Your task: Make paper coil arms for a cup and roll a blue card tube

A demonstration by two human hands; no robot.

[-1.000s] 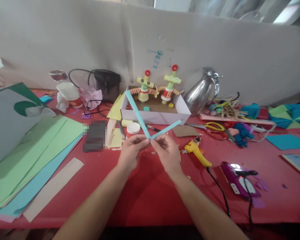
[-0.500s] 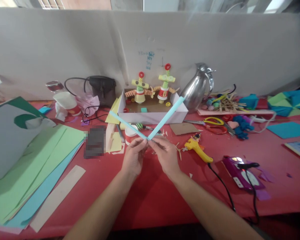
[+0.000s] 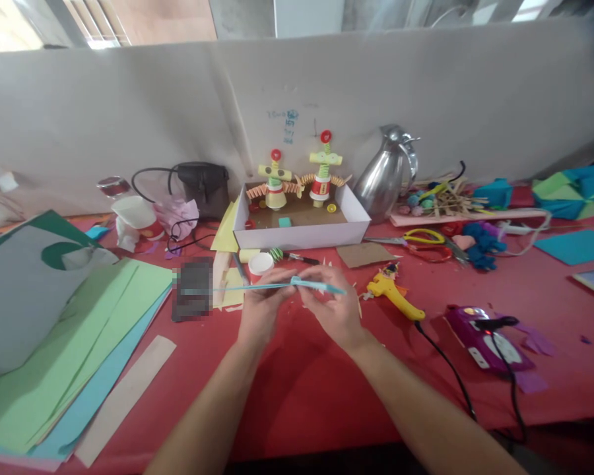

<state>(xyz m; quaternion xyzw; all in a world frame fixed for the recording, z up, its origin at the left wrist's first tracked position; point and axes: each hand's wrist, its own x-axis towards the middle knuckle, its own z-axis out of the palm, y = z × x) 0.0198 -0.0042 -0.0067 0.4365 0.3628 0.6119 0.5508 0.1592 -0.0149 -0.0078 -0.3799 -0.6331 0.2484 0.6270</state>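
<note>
Nearest to me, two bare forearms run up from the lower edge over the red counter (image 3: 297, 396). The left hand (image 3: 260, 310) and right hand (image 3: 332, 310) meet above the cloth, and each grip is pinched on the blue paper strip (image 3: 277, 286), which I see almost edge-on as a thin line lying roughly level between the fingertips. One end trails left over the counter toward a pixelated dark rectangle (image 3: 192, 298); the other pokes out just past the right hand.

I judge the strip to be very light, limp along its length and easily creased, so it wants a light pinch across its flat faces, close to the spot being worked, with thumb and forefinger of both hands near together. Held far out, it would sag or twist.

To the left lies a stack of coloured paper sheets (image 3: 79, 330). To the right sit a yellow glue gun (image 3: 393, 297) with its black cord and a purple device (image 3: 485, 336). Just beyond the hands stands a small white cup (image 3: 260, 264). Farther back is a white box (image 3: 299, 224) holding two paper figures (image 3: 299, 175), flanked by a black bag (image 3: 202, 188) and a steel jug (image 3: 386, 175). Yellow scissors (image 3: 426, 237) lie to the right of the box.
</note>
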